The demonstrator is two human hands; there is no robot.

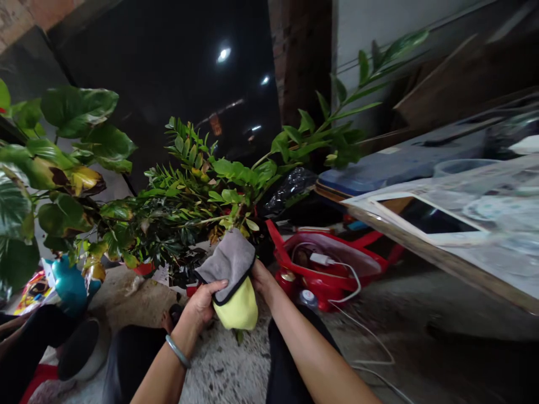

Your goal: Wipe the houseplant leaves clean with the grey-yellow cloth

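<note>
Between my two hands is a folded cleaning cloth (227,261), grey on one side and yellow on the other, with a dark edging. My left hand (204,303), a bangle on its wrist, grips the cloth's left edge with the thumb on the grey side. My right hand (261,279) is at the cloth's right side, its fingers mostly hidden behind the fabric. The cloth is held up above the floor, in front of the potted plants (240,191).
A red bag (332,264) with a white charger and cable (357,280) sits right of my hands. A table (442,264) on the right bears a white tablet-like device (429,216). Large leaves (80,112) hang at left. Another person's dark-clothed leg (46,331) shows lower left.
</note>
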